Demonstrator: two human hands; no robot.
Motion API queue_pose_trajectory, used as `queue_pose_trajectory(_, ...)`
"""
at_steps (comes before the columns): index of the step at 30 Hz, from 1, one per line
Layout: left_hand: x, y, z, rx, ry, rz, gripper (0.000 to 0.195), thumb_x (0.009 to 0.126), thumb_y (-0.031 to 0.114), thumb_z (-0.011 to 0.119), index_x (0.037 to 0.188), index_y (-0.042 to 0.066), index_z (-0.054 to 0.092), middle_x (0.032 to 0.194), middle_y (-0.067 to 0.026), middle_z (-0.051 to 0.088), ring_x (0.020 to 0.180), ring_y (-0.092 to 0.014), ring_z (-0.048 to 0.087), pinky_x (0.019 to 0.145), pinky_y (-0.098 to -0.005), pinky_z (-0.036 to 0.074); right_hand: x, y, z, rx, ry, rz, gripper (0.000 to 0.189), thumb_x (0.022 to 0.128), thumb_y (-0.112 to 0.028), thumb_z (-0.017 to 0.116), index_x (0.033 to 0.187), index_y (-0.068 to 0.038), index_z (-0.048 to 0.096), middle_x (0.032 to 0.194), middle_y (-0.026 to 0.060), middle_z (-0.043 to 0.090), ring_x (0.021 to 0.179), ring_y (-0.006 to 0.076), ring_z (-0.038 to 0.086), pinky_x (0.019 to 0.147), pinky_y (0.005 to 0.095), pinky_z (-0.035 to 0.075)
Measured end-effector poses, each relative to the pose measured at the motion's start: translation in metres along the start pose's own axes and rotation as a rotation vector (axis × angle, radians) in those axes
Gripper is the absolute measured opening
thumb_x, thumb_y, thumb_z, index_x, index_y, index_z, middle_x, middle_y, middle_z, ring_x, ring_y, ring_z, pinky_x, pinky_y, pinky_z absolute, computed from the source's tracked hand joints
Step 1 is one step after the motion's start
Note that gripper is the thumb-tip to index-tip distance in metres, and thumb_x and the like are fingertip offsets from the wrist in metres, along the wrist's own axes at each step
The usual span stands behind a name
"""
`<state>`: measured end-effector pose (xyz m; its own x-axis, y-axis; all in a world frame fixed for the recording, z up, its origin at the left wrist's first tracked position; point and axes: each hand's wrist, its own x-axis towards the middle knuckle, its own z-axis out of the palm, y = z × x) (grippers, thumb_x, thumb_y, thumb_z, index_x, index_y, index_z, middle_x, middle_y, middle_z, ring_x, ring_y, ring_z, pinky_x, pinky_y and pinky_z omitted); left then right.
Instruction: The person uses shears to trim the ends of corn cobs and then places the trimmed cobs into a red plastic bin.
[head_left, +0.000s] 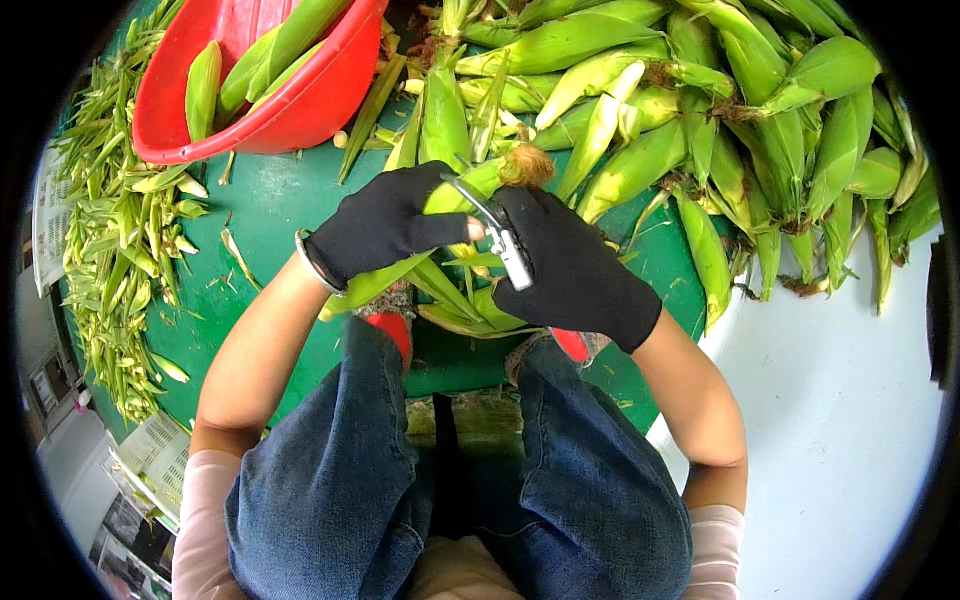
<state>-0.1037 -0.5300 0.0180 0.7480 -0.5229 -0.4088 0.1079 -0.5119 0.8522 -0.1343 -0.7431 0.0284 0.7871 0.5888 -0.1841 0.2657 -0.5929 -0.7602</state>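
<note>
My left hand (394, 221), in a black glove with the thumb tip bare, is closed around an ear of corn in its husk (469, 187). Brown silk (527, 166) shows at the ear's upper right end. Beside it my right hand (562, 259), gloved in black too, grips a metal hand tool, possibly pruning shears (512, 259). Its thin jaws lie across the ear near my left thumb. The rest of the tool is hidden in my right palm. Loose green husk leaves (457, 300) lie below both hands, between my shoes.
A red plastic basin (255, 142) with several husked ears stands at the upper left. A large pile of corn in husks (750, 127) fills the upper right. Husk scraps (124, 262) heap along the green surface's left side (202, 300). White perforated crates (154, 457) sit at lower left.
</note>
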Motion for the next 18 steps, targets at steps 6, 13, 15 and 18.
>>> queue_pose_trajectory(6, -0.010, 0.005, -0.005, 0.132, 0.133, -0.018, 0.049, 0.078, 0.036, 0.065, 0.109, 0.000, 0.055, 0.093, -0.0118, 0.062, 0.087, -0.019, 0.057, 0.081, -0.0328, 0.044, -0.024, 0.006, 0.015, 0.340, 0.211, 0.230, 0.049, 0.066, -0.011, 0.062, 0.110, -0.003, 0.045, 0.070, 0.0140, 0.056, 0.066, 0.0310, 0.060, 0.061, 0.0409, 0.048)
queue_pose_trajectory(13, -0.028, -0.097, -0.271, -0.929, 0.412, 0.134, 0.047, 0.087, 0.046, 0.050, 0.109, 0.005, 0.054, 0.109, -0.0129, 0.061, 0.097, -0.026, 0.058, 0.090, -0.0387, 0.044, -0.061, 0.037, 0.016, 0.899, 0.292, 0.548, 0.042, 0.073, -0.006, 0.061, 0.114, -0.004, 0.049, 0.076, 0.0050, 0.055, 0.064, 0.0123, 0.056, 0.058, 0.0268, 0.046)
queue_pose_trajectory(15, -0.029, -0.088, -0.275, -0.391, 0.829, -0.072, 0.045, 0.087, 0.043, 0.051, 0.114, 0.007, 0.053, 0.114, -0.0102, 0.059, 0.102, -0.024, 0.057, 0.093, -0.0380, 0.041, -0.061, 0.040, 0.021, 1.002, 0.304, 0.565, 0.042, 0.075, -0.006, 0.061, 0.114, -0.003, 0.048, 0.077, 0.0053, 0.056, 0.064, 0.0118, 0.056, 0.058, 0.0266, 0.047)
queue_pose_trajectory(18, -0.026, -0.113, -0.246, -0.899, 0.782, 0.085, 0.036, 0.089, 0.033, 0.051, 0.116, 0.010, 0.053, 0.119, -0.0070, 0.056, 0.102, -0.022, 0.057, 0.092, -0.0358, 0.041, -0.061, 0.043, 0.027, 1.007, 0.326, 0.621, 0.042, 0.076, -0.006, 0.061, 0.115, -0.003, 0.048, 0.079, 0.0058, 0.057, 0.066, 0.0116, 0.056, 0.059, 0.0259, 0.047)
